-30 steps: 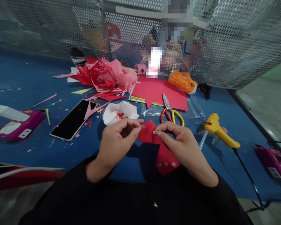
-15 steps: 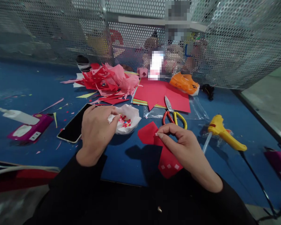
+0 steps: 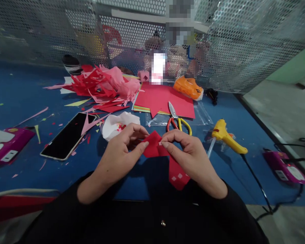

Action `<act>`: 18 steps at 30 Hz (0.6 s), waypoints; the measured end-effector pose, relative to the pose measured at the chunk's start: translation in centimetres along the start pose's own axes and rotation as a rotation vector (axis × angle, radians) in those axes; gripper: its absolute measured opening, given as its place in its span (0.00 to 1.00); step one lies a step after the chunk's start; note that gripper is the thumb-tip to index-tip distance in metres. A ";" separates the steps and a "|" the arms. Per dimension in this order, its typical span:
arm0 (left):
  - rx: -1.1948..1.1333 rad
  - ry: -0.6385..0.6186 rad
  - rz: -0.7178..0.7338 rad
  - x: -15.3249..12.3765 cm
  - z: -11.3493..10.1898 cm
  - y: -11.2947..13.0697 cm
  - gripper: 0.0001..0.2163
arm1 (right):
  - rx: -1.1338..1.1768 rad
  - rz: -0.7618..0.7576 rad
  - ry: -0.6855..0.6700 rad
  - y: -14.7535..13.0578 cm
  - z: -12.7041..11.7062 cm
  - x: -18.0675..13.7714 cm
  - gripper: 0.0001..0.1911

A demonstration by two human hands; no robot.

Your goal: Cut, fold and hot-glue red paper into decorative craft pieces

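Between my hands is a folded red paper piece [image 3: 152, 145] with small pale diamond marks on its lower part. My left hand [image 3: 124, 150] pinches its left end between thumb and fingers. At its middle, near a small pale patch, the thumb and forefinger of my right hand [image 3: 190, 157] grip the paper; the lower part hangs below that hand. Just behind my left hand sits a white paper bowl [image 3: 109, 127] holding small red bits, partly hidden by the fingers. Scissors [image 3: 173, 112] with one red and one yellow handle lie behind my right hand.
A yellow glue gun [image 3: 226, 135] lies at right, its cord trailing down. A phone [image 3: 67, 137] lies at left near a purple power strip [image 3: 14, 149]. Paper scraps [image 3: 101, 84], red sheets [image 3: 165, 98] and an orange packet [image 3: 188, 87] stand before a perforated metal screen [image 3: 132, 37].
My left hand has moved right from the white bowl and taken hold of the red paper's left end. My right hand keeps its grip. The whole view has shifted.
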State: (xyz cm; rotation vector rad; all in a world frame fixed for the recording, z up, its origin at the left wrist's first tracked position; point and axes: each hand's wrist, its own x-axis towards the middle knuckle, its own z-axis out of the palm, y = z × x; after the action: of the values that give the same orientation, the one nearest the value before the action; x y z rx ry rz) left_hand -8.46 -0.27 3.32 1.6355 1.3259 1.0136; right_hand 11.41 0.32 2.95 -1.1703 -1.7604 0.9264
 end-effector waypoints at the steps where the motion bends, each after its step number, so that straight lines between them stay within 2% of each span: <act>1: -0.047 0.001 -0.015 0.0 -0.1 -0.1 0.06 | -0.004 -0.006 -0.006 0.0 0.0 0.0 0.05; 5: -0.132 -0.020 -0.053 -0.1 -0.3 -0.2 0.05 | -0.023 -0.037 -0.025 0.0 -0.1 0.0 0.06; 8: -0.103 -0.160 -0.097 -0.1 -0.4 -0.1 0.03 | -0.047 -0.076 -0.047 0.1 -0.2 0.0 0.06; 10: -0.126 -0.199 -0.147 -0.1 -0.2 0.0 0.05 | -0.086 -0.120 -0.047 0.2 -0.2 0.1 0.07; 14: -0.166 -0.128 -0.189 0.0 0.4 -0.1 0.06 | -0.253 -0.250 0.024 0.4 -0.1 0.1 0.07; 18: -0.179 -0.084 -0.174 -0.1 0.7 -0.4 0.06 | -0.429 -0.348 0.031 0.3 0.4 -0.1 0.07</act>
State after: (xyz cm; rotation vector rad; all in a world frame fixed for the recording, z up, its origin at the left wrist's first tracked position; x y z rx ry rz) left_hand -8.00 -0.40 2.63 1.3884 1.2601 0.9214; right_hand 11.19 0.28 2.47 -1.0739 -2.1146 0.3311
